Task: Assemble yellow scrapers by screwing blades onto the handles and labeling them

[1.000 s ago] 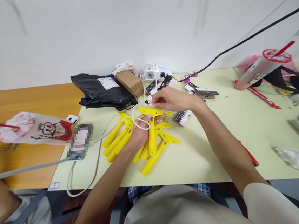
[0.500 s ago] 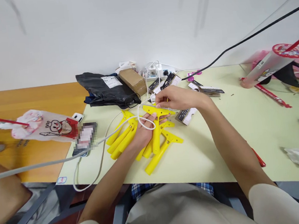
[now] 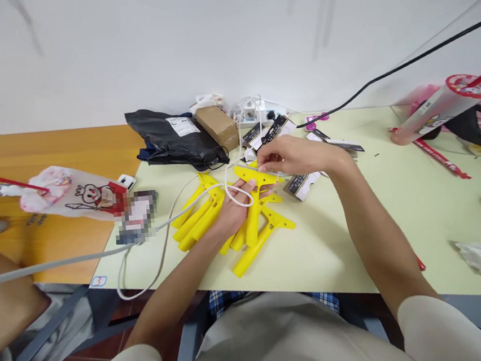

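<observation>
My left hand (image 3: 236,203) is wrapped round a yellow T-shaped scraper (image 3: 252,216), whose wide head points toward the wall. At the top edge of that head, my right hand (image 3: 276,157) is pinched; what its fingertips hold is too small to name. Several more yellow scrapers (image 3: 200,224) lie on the pale table on both sides of my left wrist, one (image 3: 256,250) with its handle toward the front edge. A white cable loop (image 3: 239,199) hangs in front of my left hand.
Behind are a black parcel bag (image 3: 177,141), a brown box (image 3: 217,127), a power strip (image 3: 255,112) and small black-and-white boxes (image 3: 304,184). A phone (image 3: 137,216) and a bagged drink (image 3: 89,195) are left, another cup (image 3: 441,107) right. Someone's leg (image 3: 5,294) shows at far left.
The view has shifted slightly. My left hand keeps its hold on the scraper, and my right hand remains at the head's top edge with its fingers a little more curled.
</observation>
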The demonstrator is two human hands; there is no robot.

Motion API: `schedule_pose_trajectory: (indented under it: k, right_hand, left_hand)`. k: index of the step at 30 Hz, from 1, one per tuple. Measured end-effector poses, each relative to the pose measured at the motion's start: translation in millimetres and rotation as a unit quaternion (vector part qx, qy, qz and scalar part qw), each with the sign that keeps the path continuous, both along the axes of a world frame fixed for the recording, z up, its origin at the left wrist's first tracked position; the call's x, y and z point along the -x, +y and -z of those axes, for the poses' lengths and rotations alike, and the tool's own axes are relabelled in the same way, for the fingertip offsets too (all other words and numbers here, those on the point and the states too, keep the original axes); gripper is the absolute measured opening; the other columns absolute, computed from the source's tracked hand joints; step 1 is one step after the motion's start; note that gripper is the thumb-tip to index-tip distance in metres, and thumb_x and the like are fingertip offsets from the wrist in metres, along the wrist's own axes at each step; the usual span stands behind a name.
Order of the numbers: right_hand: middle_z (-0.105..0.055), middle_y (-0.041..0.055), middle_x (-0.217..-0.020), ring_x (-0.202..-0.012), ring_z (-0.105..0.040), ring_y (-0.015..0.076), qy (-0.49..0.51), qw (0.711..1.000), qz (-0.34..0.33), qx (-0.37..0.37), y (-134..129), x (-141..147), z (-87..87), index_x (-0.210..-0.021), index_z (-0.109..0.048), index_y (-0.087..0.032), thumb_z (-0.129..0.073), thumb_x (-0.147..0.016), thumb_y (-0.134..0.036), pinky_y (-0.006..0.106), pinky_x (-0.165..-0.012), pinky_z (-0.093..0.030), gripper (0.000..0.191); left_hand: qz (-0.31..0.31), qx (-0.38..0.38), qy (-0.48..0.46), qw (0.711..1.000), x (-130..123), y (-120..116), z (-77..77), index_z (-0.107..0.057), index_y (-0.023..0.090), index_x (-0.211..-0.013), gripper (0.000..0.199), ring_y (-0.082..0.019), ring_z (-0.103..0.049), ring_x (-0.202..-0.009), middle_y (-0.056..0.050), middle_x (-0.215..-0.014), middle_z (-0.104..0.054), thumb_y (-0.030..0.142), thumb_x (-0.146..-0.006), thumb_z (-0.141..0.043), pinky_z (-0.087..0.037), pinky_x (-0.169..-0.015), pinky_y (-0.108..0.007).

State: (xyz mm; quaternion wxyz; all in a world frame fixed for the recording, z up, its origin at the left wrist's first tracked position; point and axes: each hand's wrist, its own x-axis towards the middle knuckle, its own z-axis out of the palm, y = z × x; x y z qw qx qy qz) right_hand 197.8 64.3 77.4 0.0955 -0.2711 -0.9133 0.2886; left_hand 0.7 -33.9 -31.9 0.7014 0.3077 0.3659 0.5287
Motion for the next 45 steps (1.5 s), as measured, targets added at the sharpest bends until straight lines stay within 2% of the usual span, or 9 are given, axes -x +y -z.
schedule_pose_trajectory:
  k: [5,19,23,26,30,33,36,41,45]
  right_hand:
    - [-0.069,0.0022,-0.084,-0.074,-0.054,0.0164,0.011,1.000,0.018,0.000,-1,4,0.2,-0.087,-0.070,-0.018,-0.061,-0.097,-0.017,0.032,-0.072,-0.035,0.014]
    - [-0.069,0.0027,-0.088,-0.078,-0.055,0.0160,0.061,0.997,0.038,-0.009,0,14,6.0,-0.087,-0.069,-0.017,-0.063,-0.100,-0.016,0.032,-0.077,-0.036,0.015]
    - [-0.066,0.0024,-0.083,-0.072,-0.049,0.0164,0.026,0.993,0.106,-0.048,1,2,5.2,-0.090,-0.069,-0.018,-0.056,-0.109,-0.024,0.034,-0.073,-0.034,0.024]
    - [-0.068,0.0046,-0.084,-0.071,-0.051,0.0183,-0.068,0.979,0.183,-0.059,1,-12,18.0,-0.093,-0.071,-0.019,-0.058,-0.105,-0.020,0.035,-0.071,-0.033,0.018]
    - [-0.073,0.0112,-0.097,-0.080,-0.061,0.0228,-0.200,0.961,0.189,-0.012,-7,-21,49.8,-0.101,-0.076,-0.018,-0.069,-0.099,-0.021,0.035,-0.070,-0.038,0.007]
    - [-0.073,0.0198,-0.120,-0.105,-0.068,0.0316,-0.182,0.965,0.180,-0.059,-22,-23,72.1,-0.121,-0.077,-0.014,-0.070,-0.102,-0.021,0.038,-0.086,-0.046,0.022]
    - [-0.070,0.0240,-0.132,-0.118,-0.067,0.0374,-0.133,0.961,0.207,-0.122,-44,-29,89.7,-0.132,-0.075,-0.012,-0.061,-0.109,-0.027,0.045,-0.100,-0.049,0.031]
    - [-0.072,0.0194,-0.133,-0.121,-0.063,0.0380,-0.063,0.939,0.267,-0.208,-75,-45,113.2,-0.119,-0.079,-0.018,-0.056,-0.113,-0.030,0.052,-0.105,-0.048,0.027]
    - [-0.070,0.0186,-0.137,-0.129,-0.059,0.0401,-0.073,0.950,0.232,-0.197,-83,-37,117.7,-0.110,-0.082,-0.021,-0.062,-0.110,-0.028,0.054,-0.107,-0.044,0.021]
  left_hand:
    - [-0.012,0.006,-0.002,1.000,1,3,-2.5,-0.078,0.024,-0.119,0.051,-0.039,-0.077,-0.133,-0.010,-0.119,-0.086,0.045,-0.078,-0.098,-0.066,-0.110,-0.050]
    - [-0.041,-0.011,0.019,0.999,5,5,-4.9,-0.080,0.023,-0.109,0.037,-0.033,-0.076,-0.135,-0.009,-0.124,-0.085,0.042,-0.082,-0.095,-0.065,-0.110,-0.040]
    - [-0.049,-0.019,0.006,0.999,7,8,-5.3,-0.078,0.025,-0.114,0.040,-0.033,-0.077,-0.134,-0.008,-0.121,-0.085,0.042,-0.082,-0.095,-0.066,-0.108,-0.041]
    - [-0.062,-0.018,0.002,0.998,9,11,-7.3,-0.076,0.025,-0.113,0.042,-0.032,-0.078,-0.131,-0.008,-0.117,-0.085,0.044,-0.081,-0.095,-0.067,-0.107,-0.042]
    - [-0.078,-0.017,-0.025,0.997,10,14,-10.6,-0.072,0.024,-0.107,0.038,-0.030,-0.079,-0.130,-0.008,-0.110,-0.085,0.045,-0.083,-0.094,-0.067,-0.109,-0.041]
    - [-0.083,-0.019,-0.044,0.995,12,16,-11.6,-0.071,0.023,-0.102,0.037,-0.029,-0.078,-0.131,-0.007,-0.110,-0.084,0.043,-0.083,-0.094,-0.066,-0.111,-0.041]
    - [-0.079,-0.026,-0.059,0.995,14,16,-10.6,-0.072,0.022,-0.105,0.038,-0.029,-0.077,-0.133,-0.008,-0.113,-0.084,0.042,-0.082,-0.095,-0.065,-0.113,-0.043]
    - [-0.093,-0.031,-0.112,0.989,16,19,-5.9,-0.072,0.021,-0.099,0.033,-0.030,-0.078,-0.132,-0.009,-0.115,-0.084,0.036,-0.083,-0.096,-0.062,-0.118,-0.046]
    - [-0.091,-0.024,-0.139,0.986,17,22,-2.1,-0.069,0.021,-0.095,0.031,-0.030,-0.077,-0.134,-0.009,-0.117,-0.084,0.030,-0.084,-0.096,-0.060,-0.122,-0.046]
